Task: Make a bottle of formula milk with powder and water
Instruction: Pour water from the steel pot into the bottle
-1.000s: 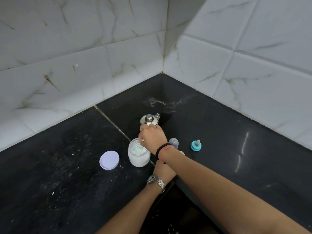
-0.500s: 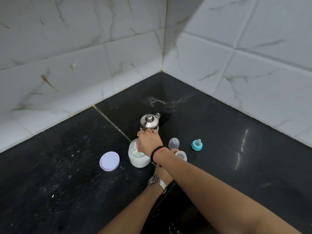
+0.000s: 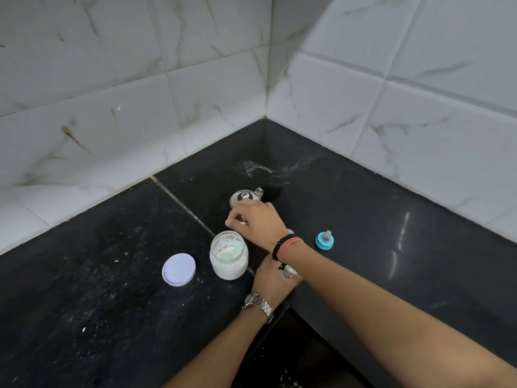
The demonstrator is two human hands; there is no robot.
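Formula powder fills a clear glass jar (image 3: 228, 256) standing open on the black stone desk (image 3: 98, 289), its round white lid (image 3: 179, 269) beside it. Right hand (image 3: 258, 219), grip curled, hovers above; left hand (image 3: 272, 278) clasps something mostly hidden.

We can read no text, brand, number or sign anywhere in this view. The powder jar (image 3: 228, 256) carries faint marks on its glass, too blurred for us to make out, and the face of the wristwatch (image 3: 249, 299) is too small to read.
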